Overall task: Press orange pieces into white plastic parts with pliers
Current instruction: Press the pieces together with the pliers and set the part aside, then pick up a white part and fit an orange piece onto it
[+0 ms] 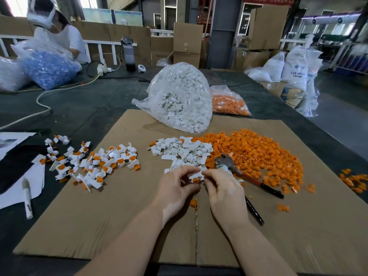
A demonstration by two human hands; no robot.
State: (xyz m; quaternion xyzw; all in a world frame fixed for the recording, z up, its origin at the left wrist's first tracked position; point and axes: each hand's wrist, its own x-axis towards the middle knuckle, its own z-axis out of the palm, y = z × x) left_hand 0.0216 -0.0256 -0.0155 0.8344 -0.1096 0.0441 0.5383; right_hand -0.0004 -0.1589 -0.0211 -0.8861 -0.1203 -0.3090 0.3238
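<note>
Over the middle of the cardboard sheet (123, 216), my left hand (175, 188) and my right hand (221, 188) together pinch one white plastic part (196, 176) with an orange piece (195, 180) sitting in it. The pliers (239, 172), with red and black handles, lie on the cardboard just right of my right hand, untouched. Beyond my hands is a loose pile of white parts (183, 152), and to its right a broad heap of orange pieces (253, 154). A spread of white parts fitted with orange pieces (93, 160) lies to the left.
A clear bag of white parts (179, 100) and a bag of orange pieces (229, 104) stand behind the piles. A marker (27, 202) and papers lie at the left edge. A person with a bag of blue parts (45, 66) sits far left. Stray orange pieces (354, 180) lie right.
</note>
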